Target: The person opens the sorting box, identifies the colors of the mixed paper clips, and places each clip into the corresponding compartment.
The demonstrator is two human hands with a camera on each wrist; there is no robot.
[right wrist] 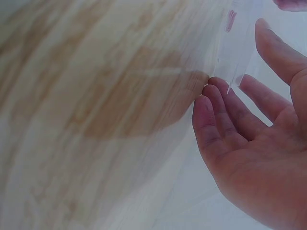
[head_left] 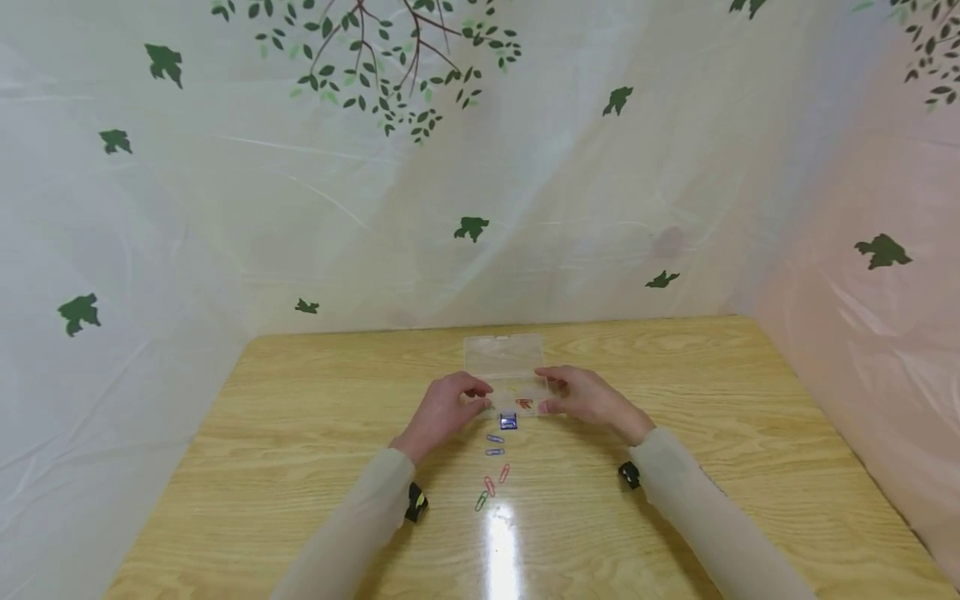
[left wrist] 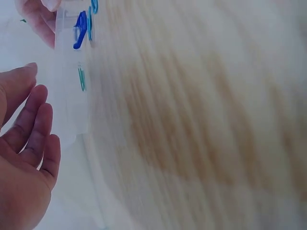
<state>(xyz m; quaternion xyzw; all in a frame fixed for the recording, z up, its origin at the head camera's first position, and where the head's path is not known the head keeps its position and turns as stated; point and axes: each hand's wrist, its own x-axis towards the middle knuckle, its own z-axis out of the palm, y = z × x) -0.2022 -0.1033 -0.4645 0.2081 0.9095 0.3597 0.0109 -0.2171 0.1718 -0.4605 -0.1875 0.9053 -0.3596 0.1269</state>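
Observation:
A clear plastic box (head_left: 504, 402) stands on the table with its lid (head_left: 502, 354) raised at the back. Red paper clips (head_left: 524, 404) lie inside at the right, and a green paper clip (left wrist: 81, 79) shows through the wall at the left. My left hand (head_left: 450, 408) is at the box's left end, thumb and fingers apart and holding nothing. At the right end, my right hand (head_left: 588, 398) has its thumb by the front corner and its fingertips (right wrist: 204, 103) right at the box's edge. A blue binder clip (head_left: 508, 421) stands just in front of the box.
Blue paper clips (head_left: 495, 452), pink paper clips (head_left: 504, 473) and a green paper clip (head_left: 481, 501) lie on the wooden table (head_left: 315, 417) between my forearms. A white sheet with leaf prints (head_left: 345, 208) hangs behind and along both sides.

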